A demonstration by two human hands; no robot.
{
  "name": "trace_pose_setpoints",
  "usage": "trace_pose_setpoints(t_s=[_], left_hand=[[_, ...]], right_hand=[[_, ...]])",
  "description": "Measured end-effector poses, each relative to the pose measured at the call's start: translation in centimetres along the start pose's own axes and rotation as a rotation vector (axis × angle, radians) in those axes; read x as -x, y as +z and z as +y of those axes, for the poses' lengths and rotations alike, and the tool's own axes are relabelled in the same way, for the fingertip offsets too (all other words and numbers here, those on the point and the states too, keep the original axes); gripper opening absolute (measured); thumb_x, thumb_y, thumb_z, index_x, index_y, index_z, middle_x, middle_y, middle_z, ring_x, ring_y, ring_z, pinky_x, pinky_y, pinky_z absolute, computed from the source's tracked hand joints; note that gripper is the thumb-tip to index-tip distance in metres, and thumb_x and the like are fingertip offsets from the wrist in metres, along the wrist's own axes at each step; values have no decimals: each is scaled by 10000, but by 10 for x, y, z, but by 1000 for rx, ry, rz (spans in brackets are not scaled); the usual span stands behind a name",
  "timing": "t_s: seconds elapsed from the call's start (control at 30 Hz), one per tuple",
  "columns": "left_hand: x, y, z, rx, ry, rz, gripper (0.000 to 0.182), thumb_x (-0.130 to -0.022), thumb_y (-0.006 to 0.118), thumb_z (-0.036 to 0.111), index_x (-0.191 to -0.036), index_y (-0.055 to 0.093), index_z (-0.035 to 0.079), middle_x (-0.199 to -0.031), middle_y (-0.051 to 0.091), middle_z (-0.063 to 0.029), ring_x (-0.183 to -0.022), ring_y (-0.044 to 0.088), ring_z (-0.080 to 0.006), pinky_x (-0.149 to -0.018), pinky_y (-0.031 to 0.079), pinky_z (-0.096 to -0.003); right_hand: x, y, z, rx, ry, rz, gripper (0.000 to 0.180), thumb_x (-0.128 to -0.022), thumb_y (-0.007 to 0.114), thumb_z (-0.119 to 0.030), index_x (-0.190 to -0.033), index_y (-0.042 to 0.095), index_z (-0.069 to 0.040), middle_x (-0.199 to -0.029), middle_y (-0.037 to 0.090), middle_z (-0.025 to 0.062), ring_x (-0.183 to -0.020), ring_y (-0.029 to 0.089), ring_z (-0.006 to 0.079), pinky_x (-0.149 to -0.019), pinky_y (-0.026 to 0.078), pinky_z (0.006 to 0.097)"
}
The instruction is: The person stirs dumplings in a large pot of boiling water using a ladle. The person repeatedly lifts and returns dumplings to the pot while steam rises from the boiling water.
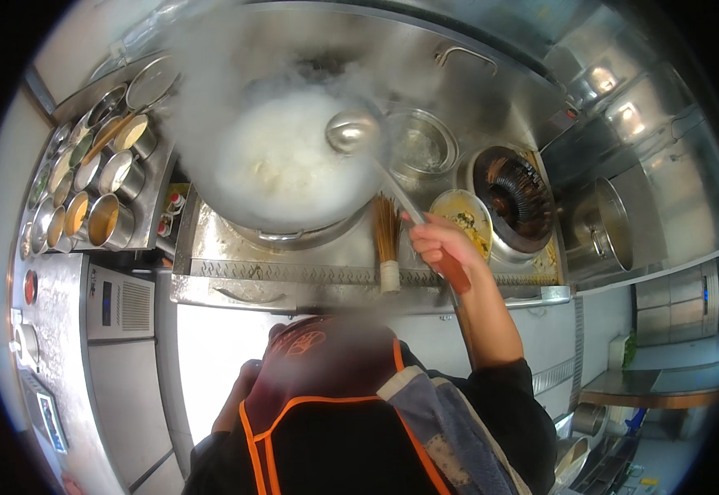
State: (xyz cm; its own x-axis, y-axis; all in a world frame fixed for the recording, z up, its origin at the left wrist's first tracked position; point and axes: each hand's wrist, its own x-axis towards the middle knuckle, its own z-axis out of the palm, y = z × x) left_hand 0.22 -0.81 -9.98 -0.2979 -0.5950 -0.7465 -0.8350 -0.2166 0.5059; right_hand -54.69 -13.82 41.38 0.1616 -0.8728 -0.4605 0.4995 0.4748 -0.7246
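Note:
My right hand [445,242] grips the long handle of a metal ladle [351,132], whose round bowl is over the right side of a large steaming wok [248,216]. Pale, cloudy contents fill the wok, blurred by thick steam. My left hand [250,371] hangs low beside the apron, partly hidden; its fingers cannot be made out. A bamboo wok brush [387,229] lies between the wok and my right hand. Just behind that hand sits a bowl of yellow and green food [482,213].
Metal pots of sauces [110,221] crowd the left counter, with a wooden-handled tool across them. A round metal basin [424,142] is right of the wok. Farther right are a dark ridged round piece [513,198] and a tall stockpot [613,223]. The range's front edge runs before me.

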Motion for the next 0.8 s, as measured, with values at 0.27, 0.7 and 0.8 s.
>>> trace_pose_setpoints(t_s=[0.27, 0.7, 0.8], left_hand=[[41, -31, 73, 354, -247, 175, 414, -829, 729, 363, -1085, 741, 38, -1088, 729, -166, -1032, 683, -245, -867, 537, -363], [49, -29, 72, 235, -193, 69, 446, -837, 711, 393, -972, 731, -32, -947, 742, -156, -861, 680, -235, -768, 515, -383], [40, -26, 68, 226, -234, 38, 440, -847, 706, 379, -1007, 726, -31, -971, 740, -156, -885, 679, -231, -789, 520, -379]], right_hand=[[-44, 20, 53, 1044, -567, 358, 486, -939, 581, -137, -1392, 426, -53, -894, 636, 154, -771, 639, 306, -721, 521, 430], [-66, -29, 185, 1183, -408, 554, 549, -994, 487, -170, -1440, 277, 71, -947, 637, 365, -867, 629, 524, -774, 498, 546], [-68, -31, 187, 1174, -410, 577, 547, -992, 483, -163, -1436, 276, 81, -947, 631, 376, -875, 629, 523, -782, 496, 547]])
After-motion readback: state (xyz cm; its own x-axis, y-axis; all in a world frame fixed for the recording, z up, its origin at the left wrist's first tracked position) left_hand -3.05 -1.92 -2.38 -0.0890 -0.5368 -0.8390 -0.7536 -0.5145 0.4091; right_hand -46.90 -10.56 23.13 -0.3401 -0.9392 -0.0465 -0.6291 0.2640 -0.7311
